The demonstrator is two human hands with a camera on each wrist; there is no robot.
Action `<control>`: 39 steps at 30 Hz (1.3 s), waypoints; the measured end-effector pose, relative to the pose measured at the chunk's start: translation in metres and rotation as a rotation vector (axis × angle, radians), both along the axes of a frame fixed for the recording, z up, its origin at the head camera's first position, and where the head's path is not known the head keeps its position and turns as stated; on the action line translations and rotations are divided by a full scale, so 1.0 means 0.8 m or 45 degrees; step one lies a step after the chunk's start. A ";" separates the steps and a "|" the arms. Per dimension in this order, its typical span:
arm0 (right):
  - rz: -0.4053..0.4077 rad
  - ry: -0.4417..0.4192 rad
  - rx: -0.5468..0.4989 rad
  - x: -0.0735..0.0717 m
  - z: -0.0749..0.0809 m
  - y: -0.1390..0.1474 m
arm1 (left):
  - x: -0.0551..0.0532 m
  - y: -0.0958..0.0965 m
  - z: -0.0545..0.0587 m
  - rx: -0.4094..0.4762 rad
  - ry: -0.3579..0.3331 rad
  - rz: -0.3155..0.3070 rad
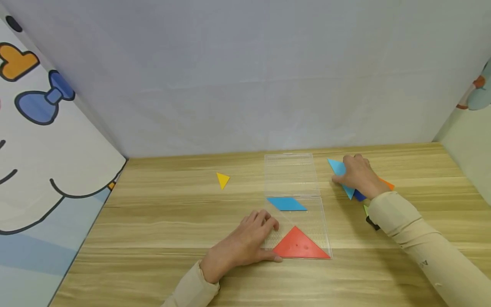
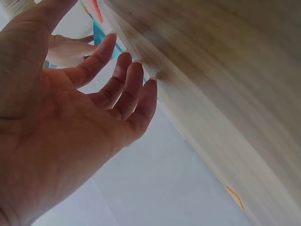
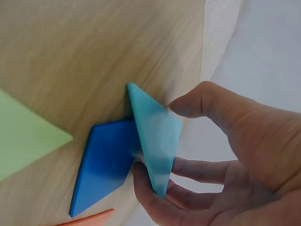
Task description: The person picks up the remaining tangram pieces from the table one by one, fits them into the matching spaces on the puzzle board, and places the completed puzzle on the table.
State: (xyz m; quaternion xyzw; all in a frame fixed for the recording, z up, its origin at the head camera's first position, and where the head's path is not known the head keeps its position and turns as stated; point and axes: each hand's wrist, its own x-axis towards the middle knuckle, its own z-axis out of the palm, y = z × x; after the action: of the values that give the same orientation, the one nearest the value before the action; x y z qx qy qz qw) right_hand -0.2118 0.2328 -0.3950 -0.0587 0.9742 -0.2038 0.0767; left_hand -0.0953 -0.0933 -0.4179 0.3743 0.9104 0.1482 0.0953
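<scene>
My right hand (image 1: 359,174) pinches a light blue triangle (image 3: 157,134) between thumb and fingers, tilted up over a dark blue piece (image 3: 106,157). A light green piece (image 3: 26,136) and an orange piece (image 3: 91,219) lie close by on the table. My left hand (image 1: 249,241) rests at the left edge of an opened clear plastic case (image 1: 291,175), fingers loosely bent and holding nothing. Its thumb lies by the left corner of a red triangle (image 1: 300,246) in the case's near half. Above that triangle, a blue parallelogram (image 1: 287,204) lies in the same half.
A small yellow triangle (image 1: 223,180) lies on the wooden table (image 1: 161,221), left of the case. Something small and black (image 1: 372,223) shows beside the right sleeve, partly hidden. A pale cloth wall (image 1: 215,94) rises along the table's far edge.
</scene>
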 end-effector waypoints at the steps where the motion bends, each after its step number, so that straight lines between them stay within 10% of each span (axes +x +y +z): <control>1: 0.008 -0.004 0.010 0.000 0.001 0.000 | 0.000 0.000 0.000 0.000 0.000 0.000; 39: 0.120 0.093 0.107 0.010 0.009 -0.007 | 0.001 0.001 0.001 -0.018 0.017 -0.005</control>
State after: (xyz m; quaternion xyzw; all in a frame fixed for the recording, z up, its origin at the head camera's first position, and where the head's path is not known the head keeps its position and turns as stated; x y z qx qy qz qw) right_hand -0.2038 0.2269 -0.3879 -0.1087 0.9802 -0.1567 0.0532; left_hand -0.0947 -0.0923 -0.4173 0.3764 0.9113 0.1391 0.0922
